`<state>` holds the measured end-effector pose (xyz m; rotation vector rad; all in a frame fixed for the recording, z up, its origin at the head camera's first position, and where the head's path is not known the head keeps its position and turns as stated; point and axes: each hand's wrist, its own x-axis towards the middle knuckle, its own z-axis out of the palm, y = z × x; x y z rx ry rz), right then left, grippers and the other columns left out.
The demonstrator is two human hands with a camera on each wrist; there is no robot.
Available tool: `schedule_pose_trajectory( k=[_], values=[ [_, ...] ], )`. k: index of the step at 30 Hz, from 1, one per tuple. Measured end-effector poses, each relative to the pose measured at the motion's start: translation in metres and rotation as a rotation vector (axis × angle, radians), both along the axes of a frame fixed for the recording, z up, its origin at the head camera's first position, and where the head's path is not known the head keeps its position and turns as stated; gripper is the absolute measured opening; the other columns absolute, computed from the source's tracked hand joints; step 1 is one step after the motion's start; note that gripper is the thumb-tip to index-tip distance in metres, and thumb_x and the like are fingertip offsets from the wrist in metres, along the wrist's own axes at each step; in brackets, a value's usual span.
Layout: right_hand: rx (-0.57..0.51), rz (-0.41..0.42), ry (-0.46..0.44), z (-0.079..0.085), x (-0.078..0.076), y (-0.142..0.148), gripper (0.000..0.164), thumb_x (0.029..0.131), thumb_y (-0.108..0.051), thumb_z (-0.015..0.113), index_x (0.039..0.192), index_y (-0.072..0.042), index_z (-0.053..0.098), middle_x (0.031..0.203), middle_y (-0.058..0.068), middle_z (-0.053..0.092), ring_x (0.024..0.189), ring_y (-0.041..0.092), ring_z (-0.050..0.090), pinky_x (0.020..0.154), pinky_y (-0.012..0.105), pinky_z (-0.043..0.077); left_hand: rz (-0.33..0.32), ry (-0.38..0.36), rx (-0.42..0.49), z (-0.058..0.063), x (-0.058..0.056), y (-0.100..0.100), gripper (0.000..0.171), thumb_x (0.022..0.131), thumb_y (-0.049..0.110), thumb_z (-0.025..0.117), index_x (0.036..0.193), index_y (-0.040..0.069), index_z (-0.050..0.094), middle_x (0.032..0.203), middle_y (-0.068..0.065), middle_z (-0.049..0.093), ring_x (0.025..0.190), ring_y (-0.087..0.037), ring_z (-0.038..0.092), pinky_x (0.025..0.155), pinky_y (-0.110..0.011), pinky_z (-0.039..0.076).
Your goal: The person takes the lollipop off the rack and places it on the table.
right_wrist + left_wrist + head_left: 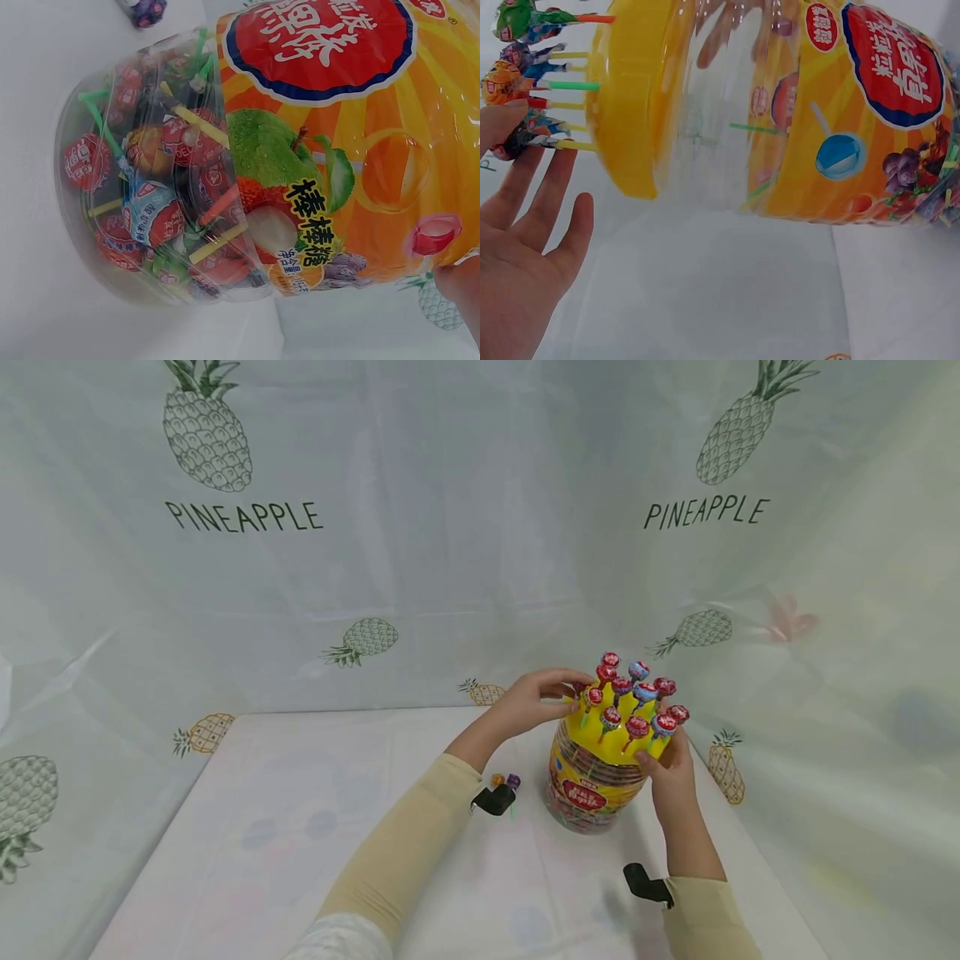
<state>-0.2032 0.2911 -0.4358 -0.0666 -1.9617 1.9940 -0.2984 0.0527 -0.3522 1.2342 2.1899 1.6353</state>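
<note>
A clear plastic jar [583, 817] with a yellow fruit-printed label stands upright on the table, full of lollipops [154, 214]. Wrapped lollipops [637, 727] stick up by their sticks from its yellow lid [630, 97]. My left hand [528, 703] is at the lid's left side. In the left wrist view its thumb and fingers pinch a dark-wrapped lollipop [538, 140] whose stick meets the lid. On the other side my right hand [672, 781] grips the jar by the lid's edge, thumb in front. Its other fingers are mostly hidden behind.
Two loose lollipops [513, 782], one orange and one purple, lie on the white table [337, 793] left of the jar. Black wrist cameras [647, 885] project from both sleeves. A pineapple-printed curtain [480, 543] hangs behind and along the right.
</note>
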Motion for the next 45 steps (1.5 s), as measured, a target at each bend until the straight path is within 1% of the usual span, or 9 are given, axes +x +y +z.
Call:
schedule_pose_trajectory(
  k=[5,8,10,14,19,25,30,38,45],
  values=[
    [-0.001,-0.001,0.004,0.000,-0.001,-0.002,0.071,0.095,-0.016,0.063,0.153,-0.036,0.027,0.153,0.003,0.032,0.138,0.024,0.028,0.115,0.052,0.019,0.014,0.006,0.031,-0.001,-0.001,-0.001,0.043,0.093,0.009,0.067,0.134,0.016,0.059,0.127,0.004,0.058,0.109,-0.009,0.057,0.097,-0.032,0.046],
    [-0.008,0.003,0.008,-0.001,-0.001,-0.002,0.070,0.095,-0.016,0.063,0.153,-0.036,0.028,0.152,0.002,0.033,0.138,0.023,0.028,0.115,0.053,0.018,0.024,-0.009,0.052,-0.002,-0.001,-0.002,0.044,0.092,0.008,0.067,0.135,0.014,0.058,0.126,0.003,0.058,0.109,-0.011,0.057,0.096,-0.034,0.048],
    [-0.013,0.006,0.015,-0.001,-0.001,-0.002,0.069,0.095,-0.015,0.062,0.152,-0.036,0.029,0.151,0.002,0.033,0.138,0.023,0.029,0.115,0.052,0.018,0.030,-0.020,0.056,-0.002,-0.001,-0.002,0.044,0.092,0.007,0.067,0.135,0.014,0.059,0.126,0.003,0.059,0.109,-0.011,0.057,0.095,-0.030,0.048],
    [-0.019,0.008,0.025,-0.001,-0.001,-0.003,0.068,0.096,-0.015,0.062,0.152,-0.036,0.030,0.151,0.002,0.034,0.138,0.022,0.029,0.115,0.052,0.017,0.038,-0.042,0.061,-0.002,0.000,0.000,0.045,0.092,0.007,0.068,0.135,0.017,0.059,0.127,0.003,0.058,0.110,-0.012,0.057,0.096,-0.032,0.047],
    [-0.041,0.025,0.037,-0.002,-0.002,-0.005,0.067,0.096,-0.014,0.060,0.153,-0.034,0.029,0.151,0.003,0.033,0.137,0.022,0.029,0.115,0.052,0.016,0.091,-0.033,0.076,0.001,0.002,-0.005,0.049,0.092,0.009,0.068,0.137,0.024,0.057,0.130,0.005,0.057,0.109,-0.012,0.057,0.095,-0.029,0.048],
    [-0.021,0.009,0.047,-0.003,-0.003,-0.005,0.068,0.096,-0.012,0.061,0.153,-0.034,0.029,0.150,0.002,0.035,0.137,0.021,0.030,0.116,0.050,0.016,0.160,-0.033,0.101,-0.004,0.004,-0.020,0.053,0.091,0.010,0.070,0.140,0.025,0.054,0.135,0.007,0.052,0.107,-0.015,0.058,0.088,-0.028,0.051],
    [-0.027,-0.001,0.039,-0.004,-0.003,-0.004,0.069,0.096,-0.012,0.062,0.152,-0.034,0.029,0.151,0.002,0.034,0.137,0.021,0.029,0.116,0.049,0.016,0.194,-0.063,0.094,-0.018,0.006,-0.036,0.056,0.092,0.007,0.068,0.141,0.026,0.052,0.135,0.002,0.051,0.103,-0.017,0.059,0.085,-0.029,0.053],
    [-0.047,0.005,0.027,-0.001,-0.001,-0.004,0.070,0.096,-0.012,0.062,0.153,-0.035,0.028,0.151,0.003,0.033,0.137,0.021,0.028,0.116,0.048,0.016,0.255,-0.181,0.078,-0.051,0.017,-0.064,0.058,0.090,-0.001,0.067,0.142,0.021,0.052,0.130,-0.007,0.051,0.098,-0.019,0.062,0.080,-0.031,0.055],
    [-0.060,0.008,0.020,-0.001,0.000,-0.003,0.070,0.096,-0.014,0.061,0.153,-0.036,0.026,0.152,0.002,0.031,0.140,0.022,0.025,0.117,0.051,0.010,0.320,-0.177,-0.031,-0.079,0.024,-0.075,0.061,0.088,-0.002,0.069,0.142,0.023,0.052,0.133,-0.007,0.053,0.093,-0.017,0.063,0.078,-0.028,0.055]
  ],
)
